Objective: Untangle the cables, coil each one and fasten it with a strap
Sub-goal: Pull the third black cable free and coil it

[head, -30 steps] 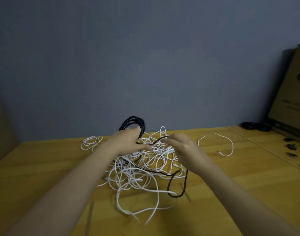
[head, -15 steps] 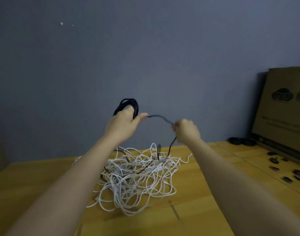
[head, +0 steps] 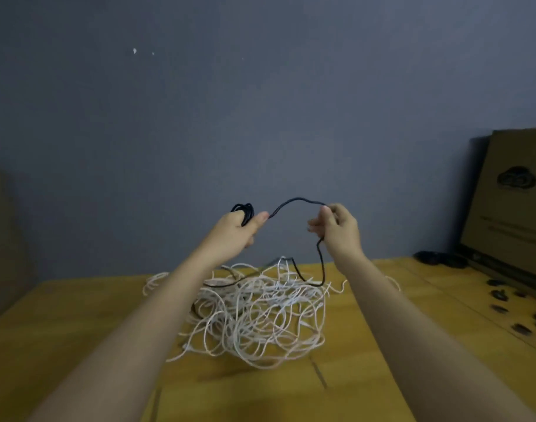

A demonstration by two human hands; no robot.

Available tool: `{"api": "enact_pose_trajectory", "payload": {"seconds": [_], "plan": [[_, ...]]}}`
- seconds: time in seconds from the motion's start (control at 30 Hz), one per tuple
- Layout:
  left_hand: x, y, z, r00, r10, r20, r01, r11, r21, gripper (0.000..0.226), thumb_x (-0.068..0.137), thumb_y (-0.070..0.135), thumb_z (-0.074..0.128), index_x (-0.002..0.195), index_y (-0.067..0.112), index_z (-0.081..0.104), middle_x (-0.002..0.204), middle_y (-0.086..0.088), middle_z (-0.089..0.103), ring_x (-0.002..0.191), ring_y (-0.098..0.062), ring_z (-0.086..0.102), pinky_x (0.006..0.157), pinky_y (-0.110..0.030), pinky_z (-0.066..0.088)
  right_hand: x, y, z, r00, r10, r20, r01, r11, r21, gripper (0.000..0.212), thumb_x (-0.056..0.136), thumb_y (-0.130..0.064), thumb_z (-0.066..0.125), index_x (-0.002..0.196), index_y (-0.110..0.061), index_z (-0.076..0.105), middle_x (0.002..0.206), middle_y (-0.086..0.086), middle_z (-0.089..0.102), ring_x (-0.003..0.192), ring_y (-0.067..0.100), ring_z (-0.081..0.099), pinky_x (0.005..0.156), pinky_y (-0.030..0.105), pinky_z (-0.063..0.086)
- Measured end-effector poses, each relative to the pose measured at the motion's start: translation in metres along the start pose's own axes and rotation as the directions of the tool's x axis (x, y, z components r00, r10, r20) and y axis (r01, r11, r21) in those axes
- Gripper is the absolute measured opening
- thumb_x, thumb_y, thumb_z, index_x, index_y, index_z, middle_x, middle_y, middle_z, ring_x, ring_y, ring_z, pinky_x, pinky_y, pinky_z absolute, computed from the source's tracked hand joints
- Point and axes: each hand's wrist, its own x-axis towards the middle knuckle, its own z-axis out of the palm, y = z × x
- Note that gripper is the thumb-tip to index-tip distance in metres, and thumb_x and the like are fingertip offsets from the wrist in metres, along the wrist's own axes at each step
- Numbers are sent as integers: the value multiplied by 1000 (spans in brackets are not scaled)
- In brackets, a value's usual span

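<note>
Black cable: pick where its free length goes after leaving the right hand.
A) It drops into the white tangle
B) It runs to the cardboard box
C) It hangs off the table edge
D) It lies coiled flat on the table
A: from the right hand the black cable drops and loops into the white cable tangle, while the left hand holds its coiled part.

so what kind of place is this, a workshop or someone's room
Hard to say for sure; it looks like a plain indoor work corner. A bare wooden table stands against a blank grey-blue wall, with a cardboard box leaning at the right and small black straps laid out beside it.
</note>
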Motion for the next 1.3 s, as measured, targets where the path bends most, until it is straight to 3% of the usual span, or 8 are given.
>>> {"api": "enact_pose_trajectory", "payload": {"seconds": [0.23, 0.4, 0.57, 0.73, 0.83, 0.97, 1.17, 1.3], "plan": [[-52, -7, 7, 908, 53, 417, 54, 969, -241, 47, 87, 57, 55, 66, 21, 34, 47, 9, 32, 40, -8, 27, 43, -18, 29, -20, 10, 22, 946, -282, -157, 256, 952, -171, 17, 98, -27, 50, 90, -19, 62, 71, -14, 56, 60, -5, 48, 55, 13, 34], [-77, -6, 10, 934, 156, 321, 97, 755, -649, 36, 94, 35, 44, 64, 16, 35, 42, 9, 30, 32, -6, 26, 38, -16, 32, -59, 48, 43, 929, -273, 248, 368, 729, -577, 30, 99, -34, 46, 95, -11, 65, 87, 16, 68, 84, 38, 59, 60, 36, 34], [-80, -27, 30, 992, 6, 126, 98, 589, -802, 26, 100, 23, 37, 75, 15, 38, 52, 8, 39, 43, -7, 36, 52, -20, 40, -126, 83, 61, 788, -251, 563, 581, 607, -542, 29, 101, -29, 41, 116, -12, 59, 95, 17, 62, 85, 40, 59, 61, 41, 38], [-76, -62, 48, 993, -86, -80, 38, 879, -476, 29, 104, 22, 35, 77, 16, 41, 63, 7, 50, 63, -13, 49, 78, -33, 42, -147, 99, 65, 743, -198, 639, 587, 652, -480, 44, 99, -15, 45, 142, -16, 40, 107, 14, 58, 86, 36, 57, 62, 38, 39], [-73, -76, 52, 991, -29, -134, 12, 992, -127, 22, 102, 33, 37, 92, 15, 42, 75, 4, 54, 72, -1, 53, 78, -10, 37, -146, 97, 65, 813, -177, 555, 414, 846, -336, 36, 95, -14, 53, 131, -16, 55, 94, 7, 65, 73, 19, 54, 63, 29, 36], [-57, -83, 40, 984, 43, -174, -3, 974, 225, 29, 100, 39, 37, 98, 10, 38, 82, -5, 61, 79, -23, 62, 71, -36, 45, -133, 97, 58, 909, -6, 416, 176, 911, -373, 13, 91, -20, 63, 100, -13, 69, 59, -8, 56, 51, 11, 52, 47, 20, 35], [-41, -74, 38, 994, 70, 85, -110, 660, 743, 30, 101, 41, 34, 90, 14, 32, 65, -3, 48, 53, -24, 47, 43, -31, 28, -124, 80, 45, 793, -426, 436, 601, 668, -439, 15, 90, -13, 62, 99, -5, 71, 75, 6, 61, 63, 23, 58, 53, 33, 46], [-38, -76, 28, 984, -18, 177, -86, 825, 559, 49, 90, 67, 29, 81, 20, 36, 70, 2, 49, 61, -14, 52, 51, -31, 35, -103, 68, 32, 696, -615, 370, 701, 474, -532, 13, 83, -21, 69, 85, -9, 72, 70, 6, 58, 58, 24, 57, 45, 25, 38]]}}
